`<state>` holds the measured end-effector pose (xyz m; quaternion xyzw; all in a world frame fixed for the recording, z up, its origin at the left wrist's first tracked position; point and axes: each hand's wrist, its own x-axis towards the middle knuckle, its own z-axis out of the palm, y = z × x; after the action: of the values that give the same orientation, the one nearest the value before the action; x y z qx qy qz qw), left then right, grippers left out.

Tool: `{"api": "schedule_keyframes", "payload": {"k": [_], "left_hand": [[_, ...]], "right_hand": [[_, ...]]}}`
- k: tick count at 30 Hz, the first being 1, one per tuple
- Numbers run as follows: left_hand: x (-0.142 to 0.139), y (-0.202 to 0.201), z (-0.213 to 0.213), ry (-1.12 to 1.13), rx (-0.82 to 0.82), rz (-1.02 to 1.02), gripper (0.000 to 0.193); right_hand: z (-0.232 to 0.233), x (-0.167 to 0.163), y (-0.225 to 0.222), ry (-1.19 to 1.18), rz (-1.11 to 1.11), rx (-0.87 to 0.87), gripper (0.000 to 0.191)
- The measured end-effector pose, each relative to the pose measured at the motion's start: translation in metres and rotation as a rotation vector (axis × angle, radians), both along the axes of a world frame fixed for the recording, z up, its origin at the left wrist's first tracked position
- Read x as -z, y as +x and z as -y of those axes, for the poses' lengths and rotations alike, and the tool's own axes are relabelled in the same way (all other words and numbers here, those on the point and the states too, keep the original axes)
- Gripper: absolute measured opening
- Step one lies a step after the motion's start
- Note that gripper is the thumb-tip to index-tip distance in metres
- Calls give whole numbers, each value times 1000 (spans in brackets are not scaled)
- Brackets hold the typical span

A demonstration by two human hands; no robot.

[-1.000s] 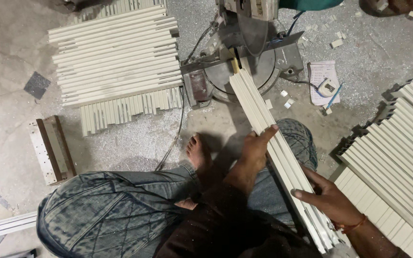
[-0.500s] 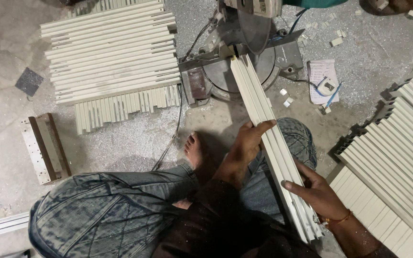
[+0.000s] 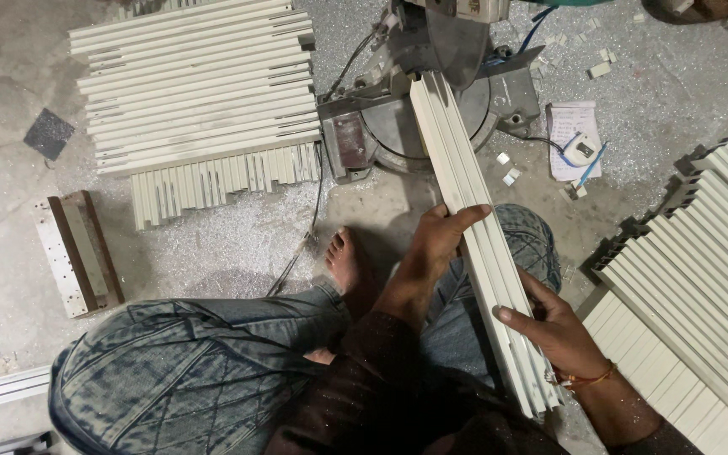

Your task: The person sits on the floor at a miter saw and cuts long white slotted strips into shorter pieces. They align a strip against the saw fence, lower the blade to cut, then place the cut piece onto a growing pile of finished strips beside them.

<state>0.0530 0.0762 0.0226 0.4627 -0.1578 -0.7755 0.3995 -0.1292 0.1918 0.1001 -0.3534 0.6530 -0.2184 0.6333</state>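
Hands, left point(image 3: 441, 244) and right point(image 3: 549, 324), grip the white strip bundle point(image 3: 473, 227), now pushed farther under the saw point(image 3: 440, 50).

Matt cream plastic-looking strips point(image 3: 482, 244) — smooth, ribbed; dull grey metal saw point(image 3: 431, 93); rough concrete floor point(image 3: 10, 194) dusted with shavings; faded denim jeans point(image 3: 187, 362).

I count two hands, left point(image 3: 440, 244) and right point(image 3: 549, 329), one bare foot point(image 3: 345, 261), one saw point(image 3: 431, 93), one notepad point(image 3: 570, 139), one tape measure point(image 3: 584, 148), and three stacks of strips: left point(image 3: 195, 84), right point(image 3: 701, 278), held point(image 3: 478, 236).
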Motion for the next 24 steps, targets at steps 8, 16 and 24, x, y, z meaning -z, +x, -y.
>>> {"api": "schedule_keyframes", "payload": {"k": [8, 16, 24], "left_hand": [[-9, 2, 4, 19, 20, 39, 46], [-5, 3, 7, -51, -41, -29, 45], [-5, 3, 27, -78, -76, -43, 41]], "right_hand": [[3, -2, 1, 45, -76, -33, 86], [5, 1, 4, -30, 70, -10, 85], [25, 2, 5, -81, 20, -20, 83]]}}
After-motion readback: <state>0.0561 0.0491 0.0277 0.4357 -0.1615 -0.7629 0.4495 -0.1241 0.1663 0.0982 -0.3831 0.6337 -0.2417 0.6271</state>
